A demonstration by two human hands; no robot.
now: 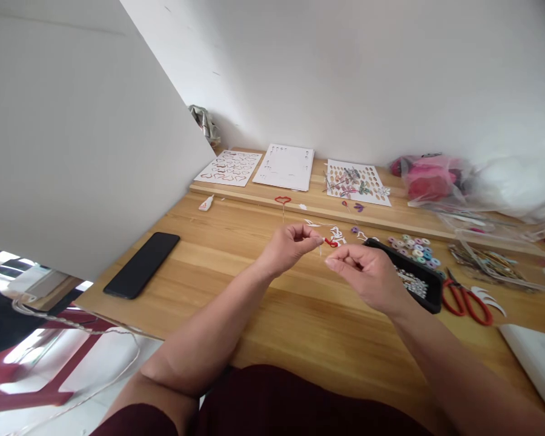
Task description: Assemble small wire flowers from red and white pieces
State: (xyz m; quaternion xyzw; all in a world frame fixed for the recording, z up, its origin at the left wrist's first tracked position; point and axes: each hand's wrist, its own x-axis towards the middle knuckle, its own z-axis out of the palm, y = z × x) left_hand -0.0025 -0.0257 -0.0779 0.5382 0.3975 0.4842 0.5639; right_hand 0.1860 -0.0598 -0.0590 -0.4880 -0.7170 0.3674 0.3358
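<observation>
My left hand is in a pinch above the middle of the wooden table, closed on a small red looped piece that sticks out to the right of its fingertips. A thin pale strand shows just below those fingertips. Close by on the right, my right hand is also pinched, thumb against forefinger; whatever lies between them is too fine to make out. Behind the hands lie white cut-out shapes and a red heart-like outline on a thin stem.
A black tray of beads, pastel thread spools and red-handled scissors lie at right. A black phone and a small glue bottle are at left. Printed sheets rest on the raised back ledge, near plastic bags.
</observation>
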